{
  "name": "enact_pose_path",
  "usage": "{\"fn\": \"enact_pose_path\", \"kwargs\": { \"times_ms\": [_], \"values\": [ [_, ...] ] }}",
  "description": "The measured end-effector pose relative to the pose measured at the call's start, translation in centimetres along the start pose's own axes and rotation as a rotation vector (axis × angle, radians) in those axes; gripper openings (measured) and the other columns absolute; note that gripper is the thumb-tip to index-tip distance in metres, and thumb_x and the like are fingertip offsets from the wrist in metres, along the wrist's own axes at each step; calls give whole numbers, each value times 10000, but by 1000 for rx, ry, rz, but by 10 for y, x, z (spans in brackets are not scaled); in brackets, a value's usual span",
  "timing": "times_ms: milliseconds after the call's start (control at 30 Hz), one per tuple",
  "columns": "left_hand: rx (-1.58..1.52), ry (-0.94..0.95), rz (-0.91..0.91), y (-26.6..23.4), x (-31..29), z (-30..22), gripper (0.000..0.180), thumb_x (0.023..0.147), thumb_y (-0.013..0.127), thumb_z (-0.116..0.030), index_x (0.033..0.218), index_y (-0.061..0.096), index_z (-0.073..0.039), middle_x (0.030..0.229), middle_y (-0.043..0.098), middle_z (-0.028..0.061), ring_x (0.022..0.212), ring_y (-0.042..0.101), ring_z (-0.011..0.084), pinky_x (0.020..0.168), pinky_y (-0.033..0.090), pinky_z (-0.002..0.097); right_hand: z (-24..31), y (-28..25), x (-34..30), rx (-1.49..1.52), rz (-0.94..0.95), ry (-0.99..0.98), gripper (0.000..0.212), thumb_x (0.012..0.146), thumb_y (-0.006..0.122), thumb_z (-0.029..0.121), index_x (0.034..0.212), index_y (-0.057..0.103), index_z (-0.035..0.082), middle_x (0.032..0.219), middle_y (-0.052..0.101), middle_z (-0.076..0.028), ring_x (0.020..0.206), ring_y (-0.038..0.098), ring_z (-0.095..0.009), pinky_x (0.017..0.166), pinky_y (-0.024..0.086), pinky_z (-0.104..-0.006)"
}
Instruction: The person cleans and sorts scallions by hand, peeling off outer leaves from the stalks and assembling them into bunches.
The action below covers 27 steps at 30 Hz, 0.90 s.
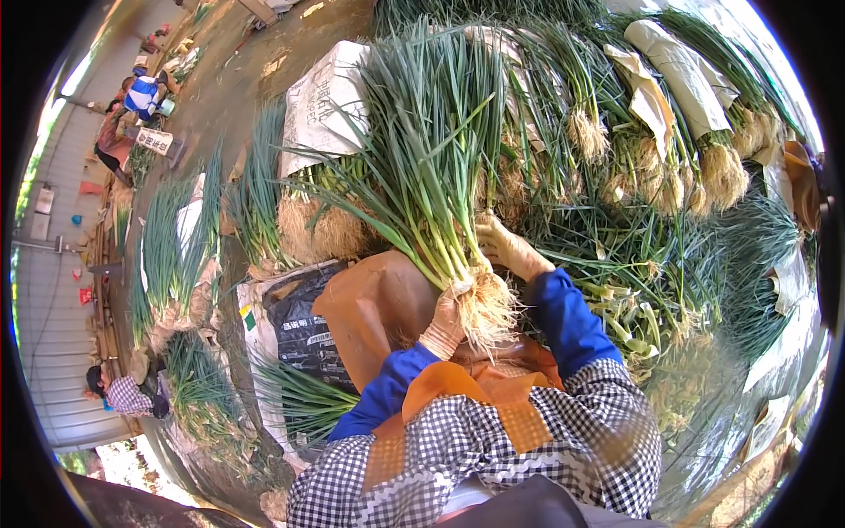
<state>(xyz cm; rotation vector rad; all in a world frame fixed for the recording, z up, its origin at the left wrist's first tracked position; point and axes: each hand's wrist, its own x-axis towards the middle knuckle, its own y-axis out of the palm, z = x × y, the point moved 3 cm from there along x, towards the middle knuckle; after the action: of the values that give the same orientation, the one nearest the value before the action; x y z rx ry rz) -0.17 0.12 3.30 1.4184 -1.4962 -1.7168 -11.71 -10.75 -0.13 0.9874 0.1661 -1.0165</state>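
A bunch of green garlic (453, 224), with long flat leaves, pale stems and stringy roots (487, 312), stands tilted over my lap, its leaves pointing away from me. My left hand (444, 327) is closed round the bunch low down, beside the roots. At the right side of the stems, my right hand (510, 249) is closed against the bunch, its fingertips at the stalks. Both my forearms are in blue sleeves. Beneath the bunch, a brown apron-like sheet (378, 295) covers my lap.
Wrapped bundles (687, 79) with roots toward me lie ahead and right. Loose plants (634, 264) are heaped at my right. A white sack (327, 106) covers a bundle ahead. By my left arm are more stalks (304, 400) on a dark printed sack (308, 321). Other people (132, 392) are far left.
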Motion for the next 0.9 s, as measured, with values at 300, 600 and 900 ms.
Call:
{"fn": "enact_pose_path", "kwargs": {
  "times_ms": [300,600,900],
  "values": [
    [82,113,-148,-5,3,-2,344,818,556,-69,1147,522,25,1001,613,122,934,594,238,869,486,378,17,29,-13,-1415,-712,-771,328,782,605,405,710,586,85,633,582,-135,596,589,-321,543,468,-404],
    [-21,69,-28,-6,16,7,391,812,554,-66,1191,487,2,1143,557,137,1048,543,268,940,441,420,7,-10,-32,-1303,-967,-506,304,845,556,399,745,580,113,678,589,-133,629,563,-349,561,462,-393],
    [-2,61,-59,-3,0,-9,465,802,567,-95,1219,450,71,1122,569,156,1010,573,265,935,452,394,76,-117,-159,-1515,-1520,-725,302,817,637,253,1074,597,101,972,622,-112,896,597,-261,790,490,-327]
  ]
}}
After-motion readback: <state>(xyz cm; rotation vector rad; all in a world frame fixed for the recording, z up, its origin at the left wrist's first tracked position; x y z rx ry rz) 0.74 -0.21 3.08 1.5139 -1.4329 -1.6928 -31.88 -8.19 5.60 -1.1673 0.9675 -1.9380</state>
